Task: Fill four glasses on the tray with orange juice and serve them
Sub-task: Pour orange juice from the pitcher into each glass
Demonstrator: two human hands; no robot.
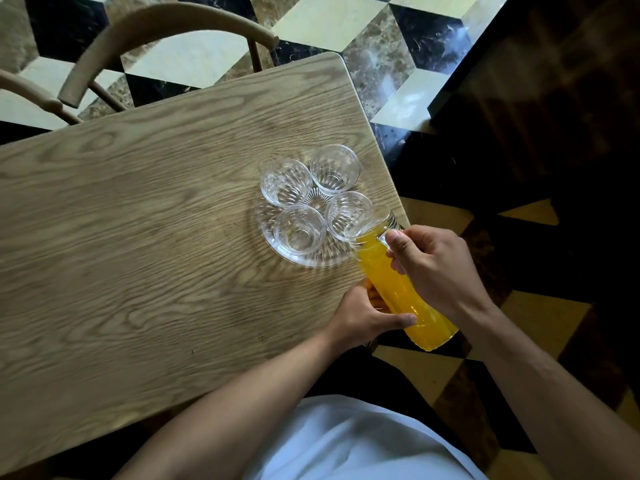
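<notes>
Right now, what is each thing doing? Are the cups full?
Jug: tilted, full of juice, spout over the nearest glass.
Nearest glass: upright, no juice visible.
Other three glasses: upright, empty.
Tray: flat on table.
Left hand: holds jug's base.
Right hand: grips jug's handle.

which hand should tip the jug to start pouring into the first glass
Right. The right hand already grips the juice jug by its handle near the spout, which hangs over the nearest glass. The left hand only steadies the jug's lower body.
</notes>
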